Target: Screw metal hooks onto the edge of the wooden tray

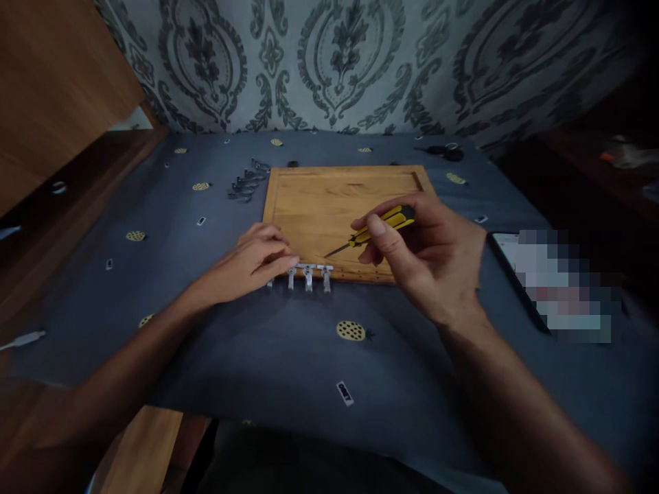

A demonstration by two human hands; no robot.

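A shallow wooden tray-like board [334,199] with a raised rim lies on the cloth. Several silver metal hooks or clips [309,278] line its near edge, left of a row of small dark holes. My left hand [262,261] rests at the board's near left corner, fingers lying loosely bent over the wood and thumb beside the leftmost clips. In my right hand [432,254] is a screwdriver with a yellow and black handle [394,218], gripped between thumb and fingers. Its tip points down-left, just above the board near the rightmost clip; contact I cannot tell.
Loose dark metal hooks [247,184] lie left of the board. A black-handled tool [445,151] sits at the back right. On the right is a phone [519,288] with a lit, blurred screen. A white cable end [28,339] lies at far left. Patterned fabric [350,62] hangs behind.
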